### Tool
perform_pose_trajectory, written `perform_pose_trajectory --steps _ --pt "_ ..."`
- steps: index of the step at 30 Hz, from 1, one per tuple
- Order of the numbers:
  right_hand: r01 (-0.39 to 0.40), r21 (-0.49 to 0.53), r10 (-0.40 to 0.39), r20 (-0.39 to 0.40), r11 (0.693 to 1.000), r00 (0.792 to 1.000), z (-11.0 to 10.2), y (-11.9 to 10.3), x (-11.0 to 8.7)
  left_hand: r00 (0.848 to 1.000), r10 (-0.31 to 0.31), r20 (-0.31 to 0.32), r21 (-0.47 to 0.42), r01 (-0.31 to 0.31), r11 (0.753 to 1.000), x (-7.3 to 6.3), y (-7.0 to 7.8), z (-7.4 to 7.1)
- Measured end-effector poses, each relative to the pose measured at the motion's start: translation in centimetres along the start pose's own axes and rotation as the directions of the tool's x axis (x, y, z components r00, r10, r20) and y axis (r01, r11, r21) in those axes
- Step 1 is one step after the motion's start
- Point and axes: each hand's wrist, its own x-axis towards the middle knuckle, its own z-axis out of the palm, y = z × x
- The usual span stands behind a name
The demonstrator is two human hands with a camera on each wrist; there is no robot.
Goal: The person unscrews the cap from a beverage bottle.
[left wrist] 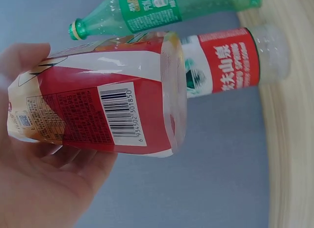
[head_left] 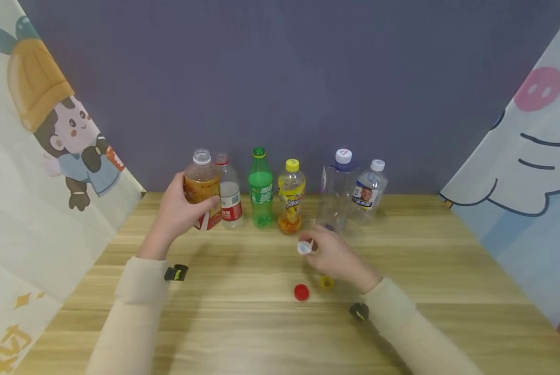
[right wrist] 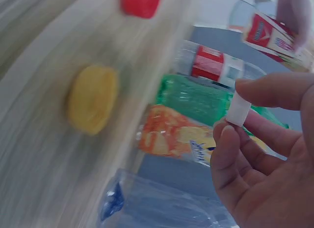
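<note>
My left hand [head_left: 174, 211] grips a clear bottle [head_left: 201, 188] with a red and orange label, its mouth uncapped; it is held up off the table. In the left wrist view its barcode side and base show, the fingers [left wrist: 93, 164] wrapped round the body. A white bottle cap [head_left: 304, 247] is pinched between thumb and fingers of my right hand [head_left: 333, 255], above the table. Below that hand a red cap [head_left: 301, 292] and a yellow cap [head_left: 327, 282] lie on the wood. An uncapped bottle with a red and white label [head_left: 231, 200] stands right behind the held bottle.
Along the back of the table [head_left: 242, 323] stand a green bottle [head_left: 261, 190], a yellow-capped bottle [head_left: 291, 200], a large clear bottle with a white cap [head_left: 336, 192] and a smaller white-capped bottle [head_left: 369, 192]. A grey panel [head_left: 298, 78] rises behind them.
</note>
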Motion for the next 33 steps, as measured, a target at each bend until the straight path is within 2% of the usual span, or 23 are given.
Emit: perform_pose_trajectory --steps 5,7,11,16,20,24,29,33 --pt "0.032 -0.11 -0.029 0.027 0.993 0.999 0.5 0.6 -0.2 0.999 -0.043 0.008 -0.002 0.043 0.999 0.2 -0.8 -0.9" --pt "0.038 -0.124 -0.031 0.055 0.992 0.998 0.6 0.8 -0.2 0.998 -0.065 0.021 0.02 0.065 0.998 0.4 -1.4 -1.2" --pt "0.042 -0.118 -0.029 0.112 0.992 0.993 0.9 1.0 -0.2 0.992 -0.116 0.049 0.062 0.113 0.992 0.8 -2.9 -1.5" --pt "0.018 -0.098 -0.003 0.153 0.995 0.988 1.3 1.4 0.0 0.985 -0.166 0.053 0.078 0.162 0.984 1.2 -4.4 -1.5" --pt "-0.015 -0.109 0.038 0.206 0.994 0.978 1.7 1.7 0.0 0.972 -0.222 0.072 0.093 0.215 0.972 1.6 -5.1 -1.3" --pt "-0.019 -0.123 0.05 0.256 0.992 0.965 2.0 1.9 -0.1 0.957 -0.271 0.102 0.053 0.266 0.962 1.9 -5.6 -1.0" --pt "0.008 -0.128 0.03 0.291 0.992 0.956 2.1 1.8 -0.3 0.952 -0.275 0.132 -0.018 0.279 0.96 2.0 -6.5 -0.7" --pt "0.003 -0.134 0.04 0.315 0.991 0.948 2.2 1.4 -0.5 0.954 -0.263 0.141 -0.017 0.268 0.963 2.3 -7.1 -0.3"
